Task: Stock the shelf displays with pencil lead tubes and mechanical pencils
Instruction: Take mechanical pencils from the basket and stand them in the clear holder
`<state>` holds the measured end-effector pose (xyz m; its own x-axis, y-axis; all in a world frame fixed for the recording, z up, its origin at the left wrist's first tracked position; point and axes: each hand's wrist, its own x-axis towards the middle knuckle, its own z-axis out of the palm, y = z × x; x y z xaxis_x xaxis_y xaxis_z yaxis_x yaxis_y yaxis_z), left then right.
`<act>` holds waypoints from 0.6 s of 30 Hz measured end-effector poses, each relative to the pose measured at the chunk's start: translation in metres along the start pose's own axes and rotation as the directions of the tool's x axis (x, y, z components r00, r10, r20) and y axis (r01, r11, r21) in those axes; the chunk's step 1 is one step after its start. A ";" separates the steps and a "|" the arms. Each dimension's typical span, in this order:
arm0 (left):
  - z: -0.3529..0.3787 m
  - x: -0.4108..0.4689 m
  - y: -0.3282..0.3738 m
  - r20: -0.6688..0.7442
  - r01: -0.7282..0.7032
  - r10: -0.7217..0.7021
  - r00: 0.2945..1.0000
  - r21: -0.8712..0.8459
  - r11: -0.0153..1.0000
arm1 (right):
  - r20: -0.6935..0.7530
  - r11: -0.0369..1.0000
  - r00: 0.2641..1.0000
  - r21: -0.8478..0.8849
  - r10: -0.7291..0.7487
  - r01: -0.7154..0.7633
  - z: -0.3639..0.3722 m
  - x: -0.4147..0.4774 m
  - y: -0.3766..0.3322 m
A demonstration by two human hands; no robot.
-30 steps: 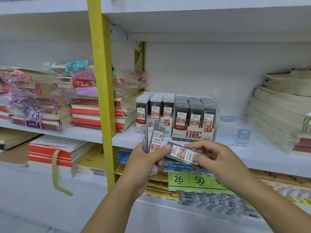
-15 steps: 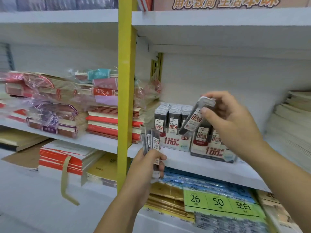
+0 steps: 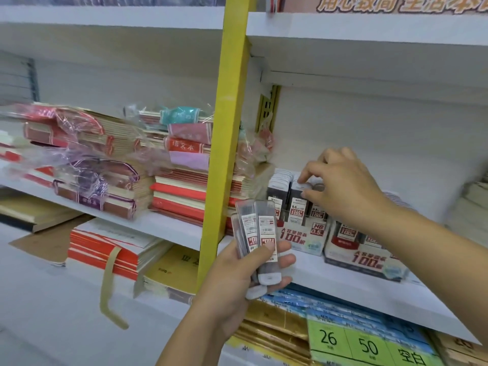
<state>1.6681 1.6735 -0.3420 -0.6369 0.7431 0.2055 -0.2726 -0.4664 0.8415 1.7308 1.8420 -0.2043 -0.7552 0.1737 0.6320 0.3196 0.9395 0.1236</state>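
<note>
My left hand (image 3: 237, 273) holds a fan of three clear pencil lead tubes (image 3: 257, 233) with red and white labels, white caps pointing down, in front of the yellow shelf post. My right hand (image 3: 343, 186) reaches over the 0.5 lead display box (image 3: 303, 233) on the white shelf, its fingertips pinched on the top of a dark lead tube (image 3: 297, 204) standing in the box's front row. A second display box (image 3: 364, 252) of lead tubes stands just right of the first, partly hidden by my right forearm. No mechanical pencils are visible.
A yellow upright post (image 3: 227, 143) divides the shelving. Left of it lie wrapped stacks of notebooks (image 3: 179, 165). The white shelf (image 3: 343, 283) runs under the boxes, with green price labels (image 3: 343, 342) below. Paper stacks (image 3: 472, 207) sit at the far right.
My right hand has carried the single tube down from above the boxes into the 0.5 box's front row. My left hand has stayed put with its tubes. The view has shifted left and closer.
</note>
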 end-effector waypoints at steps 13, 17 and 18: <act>0.009 -0.014 0.000 0.106 0.041 -0.063 0.992 0.198 0.979 | 0.163 0.579 0.972 0.782 0.169 -0.231 0.003 -0.089 -0.021; 0.002 -0.017 0.001 0.050 0.023 -0.028 0.998 0.089 0.996 | 0.174 0.388 0.936 0.875 0.307 -0.290 0.005 -0.108 -0.012; 0.001 -0.017 0.003 0.013 0.007 -0.008 1.000 0.088 0.996 | 0.207 0.373 0.929 0.872 0.307 -0.318 0.008 -0.115 -0.012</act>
<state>1.6785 1.6600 -0.3428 -0.6252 0.7529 0.2056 -0.2126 -0.4178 0.8833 1.8093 1.8128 -0.2844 -0.7219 0.5111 0.4665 -0.1400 0.5524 -0.8218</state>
